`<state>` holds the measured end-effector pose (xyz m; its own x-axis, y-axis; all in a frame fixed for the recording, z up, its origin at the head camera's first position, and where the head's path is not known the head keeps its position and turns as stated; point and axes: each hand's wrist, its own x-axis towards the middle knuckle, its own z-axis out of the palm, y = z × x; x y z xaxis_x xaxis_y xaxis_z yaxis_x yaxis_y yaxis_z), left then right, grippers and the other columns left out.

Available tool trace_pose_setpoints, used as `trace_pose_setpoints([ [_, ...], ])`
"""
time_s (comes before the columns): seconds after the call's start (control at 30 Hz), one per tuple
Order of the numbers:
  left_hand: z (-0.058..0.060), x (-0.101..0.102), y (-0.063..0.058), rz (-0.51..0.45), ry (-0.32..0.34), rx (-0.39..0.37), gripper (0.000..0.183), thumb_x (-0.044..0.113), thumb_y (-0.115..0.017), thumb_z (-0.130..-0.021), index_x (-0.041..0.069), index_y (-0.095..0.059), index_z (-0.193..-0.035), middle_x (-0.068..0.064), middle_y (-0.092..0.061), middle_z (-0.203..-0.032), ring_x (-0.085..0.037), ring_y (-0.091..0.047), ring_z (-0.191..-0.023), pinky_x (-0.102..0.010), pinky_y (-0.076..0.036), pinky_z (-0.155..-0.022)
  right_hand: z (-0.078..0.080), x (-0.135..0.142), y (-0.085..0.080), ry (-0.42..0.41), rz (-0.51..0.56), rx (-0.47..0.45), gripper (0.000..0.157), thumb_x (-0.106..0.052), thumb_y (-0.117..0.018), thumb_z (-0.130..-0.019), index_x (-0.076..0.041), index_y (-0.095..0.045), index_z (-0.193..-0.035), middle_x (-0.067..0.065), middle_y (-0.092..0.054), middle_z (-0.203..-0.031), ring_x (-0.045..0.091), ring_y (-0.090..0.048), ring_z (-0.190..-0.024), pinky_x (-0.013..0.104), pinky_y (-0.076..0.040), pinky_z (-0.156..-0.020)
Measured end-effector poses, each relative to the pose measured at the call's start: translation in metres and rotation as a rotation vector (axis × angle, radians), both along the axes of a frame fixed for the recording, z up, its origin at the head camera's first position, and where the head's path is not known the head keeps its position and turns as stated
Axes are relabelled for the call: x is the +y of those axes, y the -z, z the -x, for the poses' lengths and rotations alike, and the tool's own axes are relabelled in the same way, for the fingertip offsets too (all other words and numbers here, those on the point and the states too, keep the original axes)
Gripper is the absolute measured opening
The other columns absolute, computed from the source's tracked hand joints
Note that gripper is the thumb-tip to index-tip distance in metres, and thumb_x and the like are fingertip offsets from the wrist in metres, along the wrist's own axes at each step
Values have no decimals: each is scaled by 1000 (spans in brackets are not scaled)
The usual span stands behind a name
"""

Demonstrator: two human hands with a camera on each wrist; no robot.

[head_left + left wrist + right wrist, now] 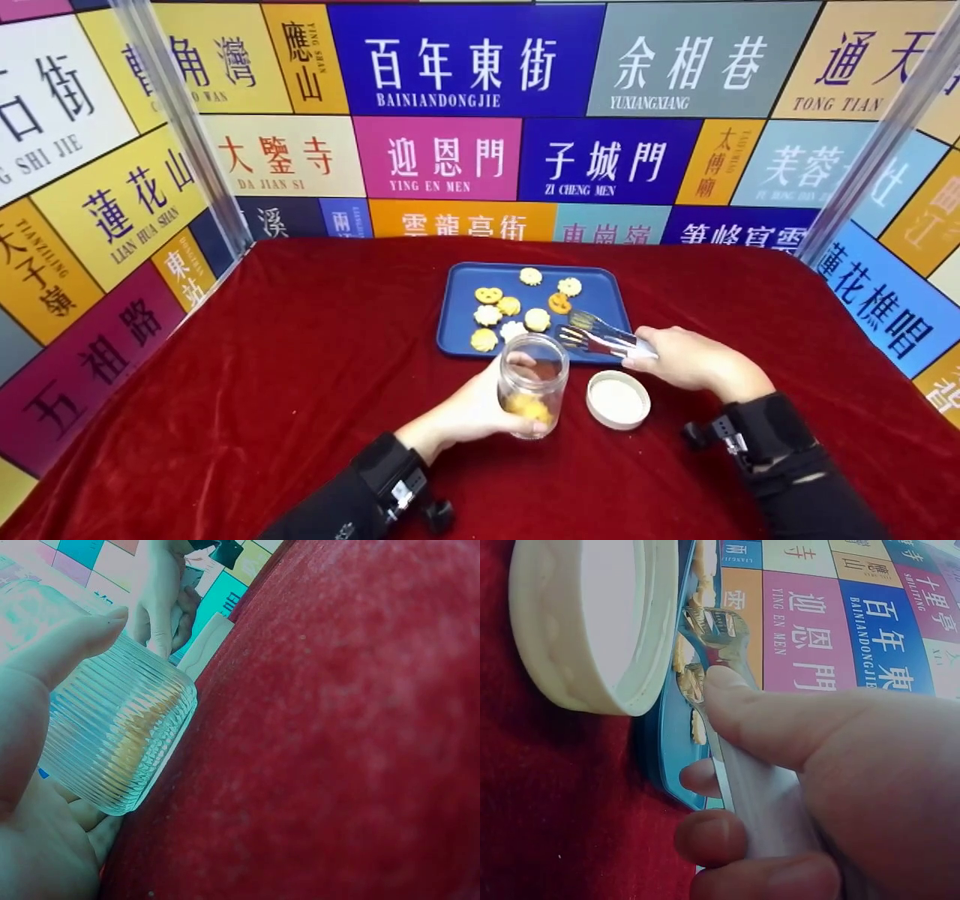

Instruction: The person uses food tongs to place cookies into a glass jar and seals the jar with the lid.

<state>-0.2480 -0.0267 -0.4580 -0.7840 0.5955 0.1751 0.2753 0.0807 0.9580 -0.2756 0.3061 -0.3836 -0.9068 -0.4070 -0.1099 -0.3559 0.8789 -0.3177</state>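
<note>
My left hand (472, 405) grips a clear ribbed glass jar (536, 379) in front of the tray. The jar has no lid on and tilts a little; some yellow cookies (139, 739) lie at its bottom. In my right hand (694, 360) are metal tongs (611, 339) with fork-like tips. Those tips stand apart over the right part of a blue tray (459, 300), close to a brown pretzel-shaped cookie (559, 302). I see no cookie clearly between them. Several round and flower-shaped cookies (537, 319) are spread on the tray.
A round cream lid (618, 400) lies on the table between the jar and my right wrist, just in front of the tray. Red velvet cloth (300, 375) covers the table. Printed sign panels (435, 157) and clear corner posts (187, 127) border it.
</note>
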Motion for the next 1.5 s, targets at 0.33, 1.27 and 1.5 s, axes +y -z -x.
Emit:
trace_pose_setpoints([
  [0.33, 0, 1, 1, 9, -5, -6, 83, 15, -95, -77, 3, -46, -143, 0, -69, -125, -12, -65, -115, -29, -50, -104, -6, 2, -15, 31, 19, 76, 33, -41, -68, -104, -10, -62, -111, 2, -62, -85, 19, -57, -77, 38, -44, -70],
  [1.27, 1, -1, 1, 6, -1, -5, 85, 17, -95, -77, 9, -45, -146, -2, -66, -131, -13, -64, -119, -30, -49, -107, -64, -21, -89, -63, 97, 125, 40, -50, -64, -105, -19, -62, -130, -7, -66, -92, 13, -58, -80, 34, -46, -70],
  [1.5, 1, -1, 1, -1, 1, -19, 85, 15, -94, -77, 7, -44, -146, -4, -66, -132, -13, -65, -119, -30, -49, -107, -72, -25, -93, -143, 120, 75, 34, -51, -63, -105, -24, -63, -126, -11, -67, -94, 9, -58, -77, 29, -46, -67],
])
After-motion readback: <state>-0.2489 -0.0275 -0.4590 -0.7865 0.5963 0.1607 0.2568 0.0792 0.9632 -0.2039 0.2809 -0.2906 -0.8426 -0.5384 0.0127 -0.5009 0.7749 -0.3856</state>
